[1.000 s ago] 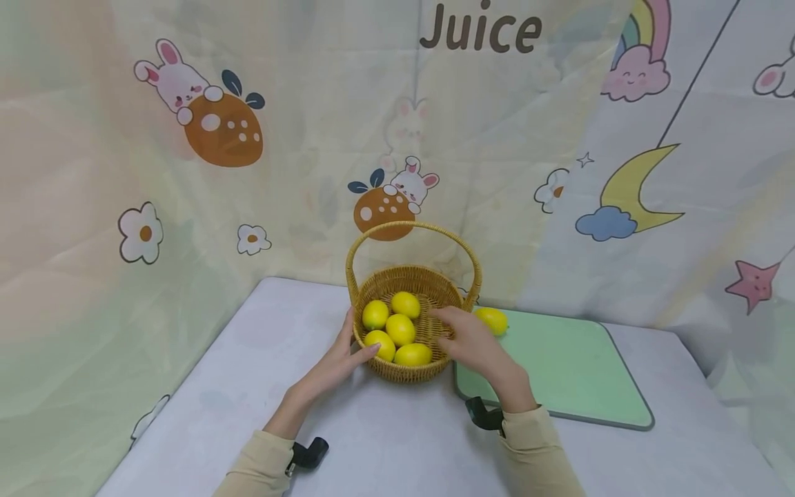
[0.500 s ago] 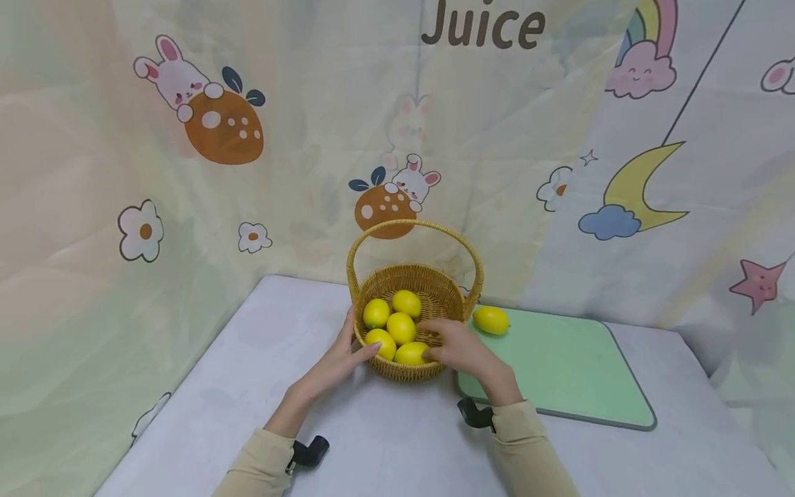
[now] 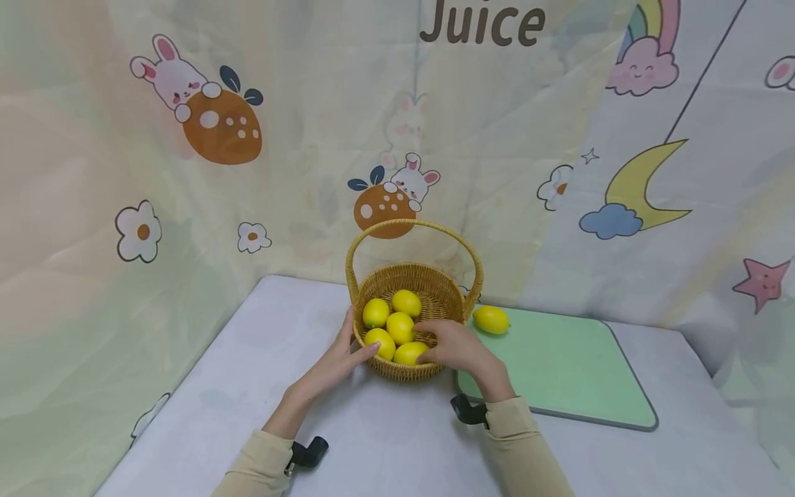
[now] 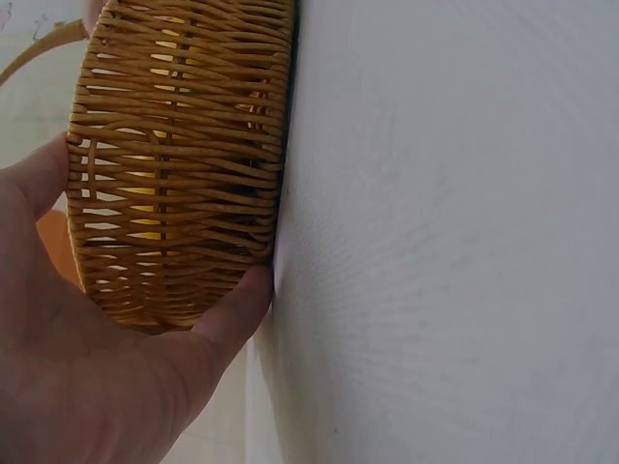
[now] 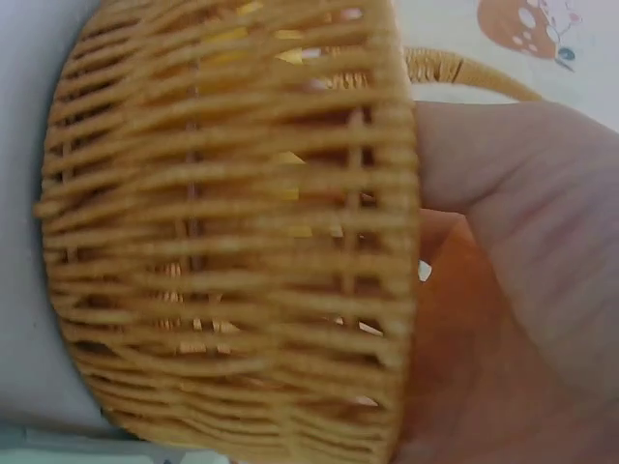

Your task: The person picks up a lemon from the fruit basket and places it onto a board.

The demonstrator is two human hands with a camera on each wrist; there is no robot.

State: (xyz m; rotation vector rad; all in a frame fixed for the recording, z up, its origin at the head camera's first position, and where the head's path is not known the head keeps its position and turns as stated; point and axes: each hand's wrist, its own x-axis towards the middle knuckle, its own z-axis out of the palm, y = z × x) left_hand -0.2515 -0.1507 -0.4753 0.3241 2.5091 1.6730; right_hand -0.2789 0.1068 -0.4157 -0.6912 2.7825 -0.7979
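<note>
A wicker basket [image 3: 406, 373] with a tall arched handle stands on the table, several yellow lemons inside. My left hand [image 3: 338, 355] holds its left side, the thumb at the rim; in the left wrist view a finger [image 4: 237, 314] reaches down the woven wall to the base. Over the right rim reaches my right hand [image 3: 456, 345], its thumb and fingers around the right end of the front lemon [image 3: 410, 353]. In the right wrist view the basket wall hides the fingertips and most of the lemons.
Right of the basket, a green board [image 3: 559, 366] with a grey edge lies on the white table [image 3: 385, 442]. One more lemon [image 3: 491, 320] rests at the board's back left corner. A printed cloth [image 3: 298, 138] hangs behind the table.
My right hand has moved left and down inside the basket, onto the front lemon. My left hand keeps its hold on the basket.
</note>
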